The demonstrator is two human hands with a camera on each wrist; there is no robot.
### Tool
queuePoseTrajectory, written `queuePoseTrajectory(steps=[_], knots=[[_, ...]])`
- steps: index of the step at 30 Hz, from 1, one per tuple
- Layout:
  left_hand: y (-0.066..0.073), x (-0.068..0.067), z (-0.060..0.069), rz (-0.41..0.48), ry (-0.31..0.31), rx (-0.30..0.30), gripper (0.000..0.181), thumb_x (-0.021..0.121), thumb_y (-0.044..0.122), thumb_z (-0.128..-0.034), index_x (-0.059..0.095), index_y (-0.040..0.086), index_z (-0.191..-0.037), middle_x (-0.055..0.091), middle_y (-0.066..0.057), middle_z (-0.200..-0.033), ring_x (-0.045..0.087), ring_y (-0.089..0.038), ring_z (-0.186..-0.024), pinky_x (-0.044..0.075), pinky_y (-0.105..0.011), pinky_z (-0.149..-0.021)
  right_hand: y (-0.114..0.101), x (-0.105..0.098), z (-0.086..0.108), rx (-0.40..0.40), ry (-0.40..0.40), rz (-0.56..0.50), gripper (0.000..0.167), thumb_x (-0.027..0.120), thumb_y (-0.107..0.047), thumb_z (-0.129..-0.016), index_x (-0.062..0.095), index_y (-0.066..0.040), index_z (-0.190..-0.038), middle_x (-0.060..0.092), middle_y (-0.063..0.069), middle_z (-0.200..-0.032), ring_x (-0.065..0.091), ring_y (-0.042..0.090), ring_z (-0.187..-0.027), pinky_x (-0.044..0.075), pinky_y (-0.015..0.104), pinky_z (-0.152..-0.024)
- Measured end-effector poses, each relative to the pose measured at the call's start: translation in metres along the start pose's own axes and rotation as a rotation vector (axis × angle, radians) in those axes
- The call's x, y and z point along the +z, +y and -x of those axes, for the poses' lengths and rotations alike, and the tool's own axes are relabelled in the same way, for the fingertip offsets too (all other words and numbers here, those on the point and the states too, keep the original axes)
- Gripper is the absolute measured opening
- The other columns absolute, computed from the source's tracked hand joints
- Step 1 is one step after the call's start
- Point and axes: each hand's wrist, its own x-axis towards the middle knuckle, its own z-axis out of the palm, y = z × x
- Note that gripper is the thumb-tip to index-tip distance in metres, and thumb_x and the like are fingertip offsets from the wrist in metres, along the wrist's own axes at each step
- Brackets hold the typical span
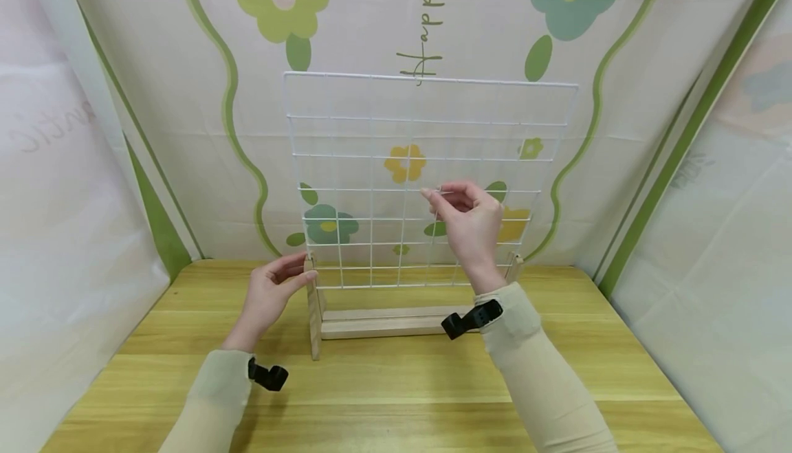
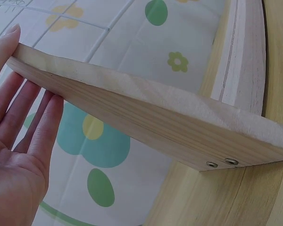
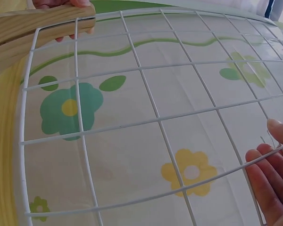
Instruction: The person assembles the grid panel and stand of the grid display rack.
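Note:
A white wire grid panel (image 1: 386, 190) stands upright, leaning slightly, at a wooden stand (image 1: 313, 308) with two uprights and a low crossbar. My left hand (image 1: 269, 295) grips the top of the left upright, thumb on one face and fingers on the other; the left wrist view shows this upright (image 2: 132, 101) close up, with two metal screws near its foot. With thumb and fingers my right hand (image 1: 473, 223) holds the wire grid right of its middle. In the right wrist view the grid's side edge (image 3: 56, 26) meets the grooved upright (image 3: 19, 33). The right forearm hides part of the crossbar and right upright.
The stand rests on a wood-grain tabletop (image 1: 396, 398). Behind it hangs a flower-printed cloth (image 1: 464, 34), with further cloth walls (image 1: 730, 233) on both sides. A black strap device (image 1: 473, 319) is on the right wrist, another (image 1: 267, 374) on the left.

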Motion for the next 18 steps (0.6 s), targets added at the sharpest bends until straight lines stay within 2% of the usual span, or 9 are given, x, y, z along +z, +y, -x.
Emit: queuePoseTrajectory(steps=[7,15,18], knots=[[0.0,-0.001,0.0,-0.012,-0.007,0.0,0.049,0.078,0.023,-0.0935,0.064,0.003,-0.136,0.069,-0.016,-0.123,0.065,-0.012,-0.108,0.053,-0.02,-0.089,0.003,0.001,0.003,-0.025,0.007,0.004,0.019,0.084,-0.003,-0.084,0.071,0.008,-0.091,0.073,0.018,-0.079,0.069,0.04,-0.067,0.055,0.019,-0.058],[0.0,-0.001,0.0,-0.015,-0.009,-0.006,0.048,0.078,0.024,-0.0933,0.065,0.005,-0.136,0.068,-0.015,-0.124,0.064,-0.012,-0.109,0.053,-0.02,-0.089,0.007,0.001,0.007,-0.016,0.005,-0.003,0.018,0.084,-0.001,-0.084,0.071,0.009,-0.091,0.073,0.019,-0.08,0.068,0.043,-0.068,0.055,0.019,-0.058],[0.0,-0.001,0.0,-0.014,-0.007,-0.011,0.049,0.079,0.024,-0.0929,0.065,0.005,-0.136,0.068,-0.015,-0.124,0.064,-0.012,-0.109,0.053,-0.02,-0.089,0.018,0.001,0.007,-0.013,0.007,0.003,0.019,0.084,-0.001,-0.083,0.071,0.009,-0.091,0.073,0.019,-0.081,0.068,0.043,-0.068,0.054,0.019,-0.058]])
